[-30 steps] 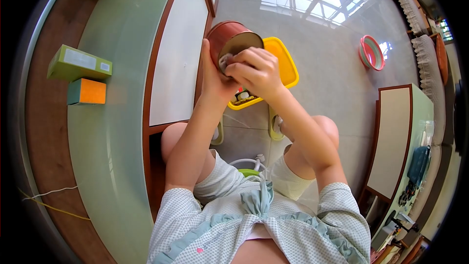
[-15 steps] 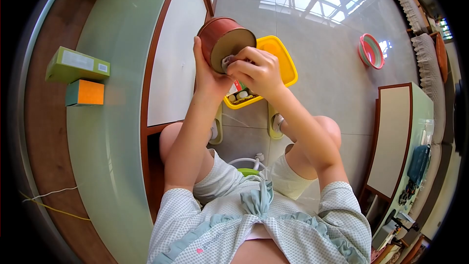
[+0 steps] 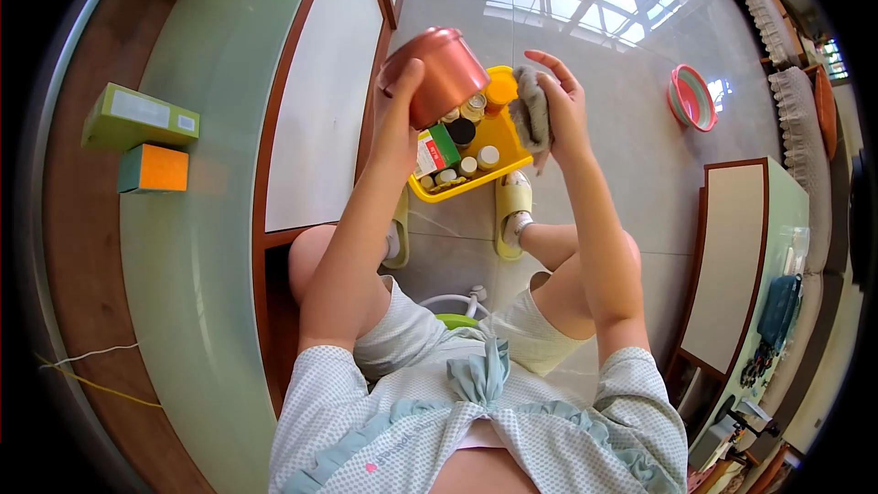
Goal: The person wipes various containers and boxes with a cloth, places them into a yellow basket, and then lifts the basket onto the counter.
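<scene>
Orange box (image 3: 165,169) beside green box (image 3: 139,117) on tabletop (image 3: 187,302)

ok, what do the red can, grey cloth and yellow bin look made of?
Red can: probably painted metal, glossy; bright highlights on its smooth curved side. 
Grey cloth: soft textile, matt and fuzzy, bunched at the right hand. 
Yellow bin: likely moulded plastic, smooth; even colour, rounded corners.

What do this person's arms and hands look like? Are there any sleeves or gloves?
The left hand and right hand are ungloved. The left sleeve and right sleeve are short, whitish, with tiny grey-green dots. Below them, the left arm and right arm are bare.
</scene>
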Available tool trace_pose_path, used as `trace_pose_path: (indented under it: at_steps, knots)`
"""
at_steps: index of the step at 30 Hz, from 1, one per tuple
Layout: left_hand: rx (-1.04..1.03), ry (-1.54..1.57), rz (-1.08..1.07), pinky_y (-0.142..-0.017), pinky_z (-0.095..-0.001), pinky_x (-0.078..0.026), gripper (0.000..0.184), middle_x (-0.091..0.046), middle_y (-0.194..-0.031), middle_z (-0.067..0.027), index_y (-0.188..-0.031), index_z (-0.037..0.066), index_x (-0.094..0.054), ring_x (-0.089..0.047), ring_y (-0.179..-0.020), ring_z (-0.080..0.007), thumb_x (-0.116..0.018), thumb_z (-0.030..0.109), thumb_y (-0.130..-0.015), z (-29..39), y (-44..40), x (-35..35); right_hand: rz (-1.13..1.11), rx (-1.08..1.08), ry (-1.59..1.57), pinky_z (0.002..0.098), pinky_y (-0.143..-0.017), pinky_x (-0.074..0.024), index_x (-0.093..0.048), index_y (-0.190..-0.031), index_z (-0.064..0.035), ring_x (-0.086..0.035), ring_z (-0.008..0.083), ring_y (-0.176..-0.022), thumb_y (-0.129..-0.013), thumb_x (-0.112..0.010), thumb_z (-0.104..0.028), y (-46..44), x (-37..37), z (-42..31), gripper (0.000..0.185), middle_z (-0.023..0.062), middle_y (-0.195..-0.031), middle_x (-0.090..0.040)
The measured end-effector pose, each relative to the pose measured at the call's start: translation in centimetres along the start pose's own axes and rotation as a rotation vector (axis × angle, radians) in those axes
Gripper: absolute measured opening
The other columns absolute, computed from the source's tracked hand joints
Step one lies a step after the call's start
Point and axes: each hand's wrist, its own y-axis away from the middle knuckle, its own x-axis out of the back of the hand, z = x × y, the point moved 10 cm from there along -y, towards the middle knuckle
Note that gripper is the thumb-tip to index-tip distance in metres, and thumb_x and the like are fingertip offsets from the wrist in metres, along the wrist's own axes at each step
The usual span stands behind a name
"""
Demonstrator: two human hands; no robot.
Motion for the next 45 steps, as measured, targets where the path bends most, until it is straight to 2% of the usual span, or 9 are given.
trace_pose_path:
  at_steps: [4,8,13,23,26,27,31,34,45]
  knots:
    - [-0.123,-0.204,0.137,-0.09,-0.0295,-0.046,0.071,-0.049,-0.119,-0.0098,-0.124,0.006,-0.038,-0.052,-0.106,-0.0171,-0.079,0.024,-0.069,-0.4,0.4,0.8,-0.103,-0.127,0.111,0.02,-0.057,-0.0468,-0.062,-0.09,-0.0016,-0.056,0.0091,-0.065,-0.083,-0.047,-0.006,-1.5,2.3,1.8,0.017,0.0042,-0.078,-0.06]
    - [-0.318,-0.537,-0.012,-0.091,-0.0324,-0.046,0.084,-0.048,-0.12,-0.0111,-0.126,0.006,-0.032,-0.05,-0.111,-0.0211,-0.084,0.022,-0.062,0.0,0.6,-1.6,-0.361,-0.257,0.303,0.0204,-0.06,-0.0447,-0.06,-0.087,-0.0041,-0.051,0.0078,-0.066,-0.089,-0.044,-0.027,-0.7,1.4,2.9,0.028,0.0028,-0.077,-0.055]
    - [-0.412,-0.847,-0.17,-0.096,-0.0337,-0.042,0.09,-0.046,-0.122,-0.0113,-0.128,0.008,-0.033,-0.049,-0.114,-0.0238,-0.086,0.018,-0.057,-1.3,1.2,-4.8,-0.343,-0.274,0.64,0.0239,-0.071,-0.0458,-0.057,-0.113,0.0009,-0.053,0.0126,-0.077,-0.088,-0.045,-0.054,-0.4,2.0,4.3,0.062,0.0069,-0.092,-0.058]
    - [-0.363,-1.106,-0.135,-0.099,-0.0435,-0.031,0.105,-0.049,-0.122,-0.0131,-0.135,0.003,-0.026,-0.04,-0.117,-0.0315,-0.084,0.04,-0.055,-8.3,-1.2,-4.1,-0.401,-0.563,0.714,0.0245,-0.059,-0.0488,-0.051,-0.122,-0.0027,-0.055,0.0119,-0.075,-0.088,-0.048,-0.052,-1.1,5.6,8.0,0.059,0.0081,-0.103,-0.057]
    - [-0.178,-1.313,-0.143,-0.099,-0.0432,-0.031,0.108,-0.046,-0.125,-0.0142,-0.135,0.002,-0.025,-0.039,-0.118,-0.031,-0.083,0.042,-0.054,-12.7,-2.4,-2.8,-0.334,-0.577,0.714,0.0289,-0.083,-0.0443,-0.053,-0.122,-0.0051,-0.055,0.0159,-0.091,-0.086,-0.053,-0.047,-1.9,7.1,9.4,0.056,0.0087,-0.105,-0.058]
    - [-0.376,-1.415,-0.201,-0.096,-0.0434,-0.038,0.108,-0.045,-0.117,-0.0169,-0.132,0.004,-0.024,-0.045,-0.111,-0.0333,-0.082,0.048,-0.053,-12.8,-2.6,-4.0,-0.33,-0.565,0.716,0.0297,-0.084,-0.0443,-0.053,-0.123,-0.0053,-0.055,0.0169,-0.092,-0.087,-0.054,-0.044,-2.4,7.7,10.2,0.053,0.0093,-0.106,-0.06]
    - [0.03,-1.198,-0.189,-0.087,-0.0405,-0.047,0.095,-0.044,-0.118,-0.0166,-0.127,0.006,-0.035,-0.055,-0.104,-0.0334,-0.082,0.043,-0.053,-18.8,-3.8,-1.1,-0.294,-0.568,0.783,0.0312,-0.086,-0.0445,-0.052,-0.124,-0.0073,-0.057,0.02,-0.094,-0.086,-0.056,-0.042,-3.6,10.2,13.2,0.052,0.0111,-0.105,-0.062]
    - [0.25,-1.024,-0.321,-0.098,-0.0379,-0.039,0.099,-0.041,-0.126,-0.0172,-0.133,0.006,-0.032,-0.044,-0.118,-0.0302,-0.083,0.038,-0.054,-22.2,-4.3,-0.8,-0.289,-0.507,0.902,0.0325,-0.087,-0.0455,-0.051,-0.125,-0.0073,-0.059,0.023,-0.097,-0.084,-0.057,-0.042,-5.1,13.0,16.0,0.054,0.0142,-0.109,-0.062]
    - [0.173,-0.847,-0.252,-0.103,-0.0357,-0.034,0.086,-0.042,-0.13,-0.0173,-0.134,0.003,-0.032,-0.043,-0.122,-0.0289,-0.079,0.02,-0.064,-28.9,-6.2,1.9,-0.265,-0.522,1.08,0.0352,-0.088,-0.0464,-0.041,-0.133,-0.0076,-0.059,0.0295,-0.101,-0.084,-0.059,-0.039,-7.0,14.9,20.1,0.061,0.0179,-0.114,-0.06]
